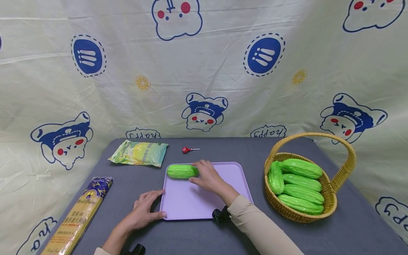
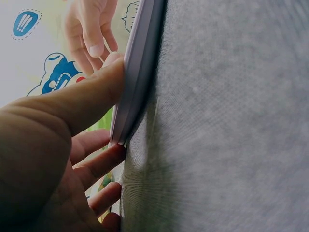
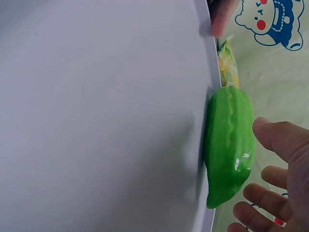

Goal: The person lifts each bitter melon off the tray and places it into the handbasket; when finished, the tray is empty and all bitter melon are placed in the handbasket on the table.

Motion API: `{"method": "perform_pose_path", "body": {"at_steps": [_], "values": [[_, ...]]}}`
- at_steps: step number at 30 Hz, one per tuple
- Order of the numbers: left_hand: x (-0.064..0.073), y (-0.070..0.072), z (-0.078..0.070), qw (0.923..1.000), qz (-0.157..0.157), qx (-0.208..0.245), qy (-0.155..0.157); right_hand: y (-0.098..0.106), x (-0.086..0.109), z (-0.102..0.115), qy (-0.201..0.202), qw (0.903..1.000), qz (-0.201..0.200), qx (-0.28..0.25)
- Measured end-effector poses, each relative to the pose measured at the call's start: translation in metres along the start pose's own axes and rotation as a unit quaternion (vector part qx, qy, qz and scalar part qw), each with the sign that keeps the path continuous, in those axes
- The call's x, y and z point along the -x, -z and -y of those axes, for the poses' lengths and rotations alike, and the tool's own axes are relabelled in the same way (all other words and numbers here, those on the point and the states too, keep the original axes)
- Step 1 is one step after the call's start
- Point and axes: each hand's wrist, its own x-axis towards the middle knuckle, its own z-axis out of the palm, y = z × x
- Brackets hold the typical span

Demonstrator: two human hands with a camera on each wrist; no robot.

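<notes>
A lilac tray (image 1: 188, 200) lies on the table, with one green bitter melon (image 1: 182, 171) at its far left corner. My left hand (image 1: 145, 209) rests at the tray's left edge, thumb by the near corner and fingertips along the side. In the left wrist view its thumb (image 2: 91, 94) touches the rim, fingers spread. My right hand (image 1: 208, 179) reaches over the tray to the right end of the bitter melon. Seen from the right wrist, the thumb (image 3: 280, 135) and loosely bent fingers stand apart beside the bitter melon (image 3: 229, 140), not wrapped round it.
A wicker basket (image 1: 301, 217) with a tall handle stands at the right, holding several bitter melons (image 1: 302, 194). A green-yellow packet (image 1: 138, 153) lies back left, beside a small red object with a thin stick (image 1: 188, 150). A long pasta package (image 1: 78, 217) lies at the left.
</notes>
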Motion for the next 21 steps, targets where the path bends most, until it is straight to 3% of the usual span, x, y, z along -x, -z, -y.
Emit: {"method": "perform_pose_path", "body": {"at_steps": [10,21], "values": [[0.002,0.000,0.001,0.9998,-0.008,-0.008,-0.017,-0.007,-0.009,-0.002,-0.007,1.0000,0.007,-0.001],[0.000,-0.001,0.001,0.9999,-0.006,-0.006,-0.010,-0.017,-0.019,-0.009,-0.023,0.9996,0.015,-0.001]]}}
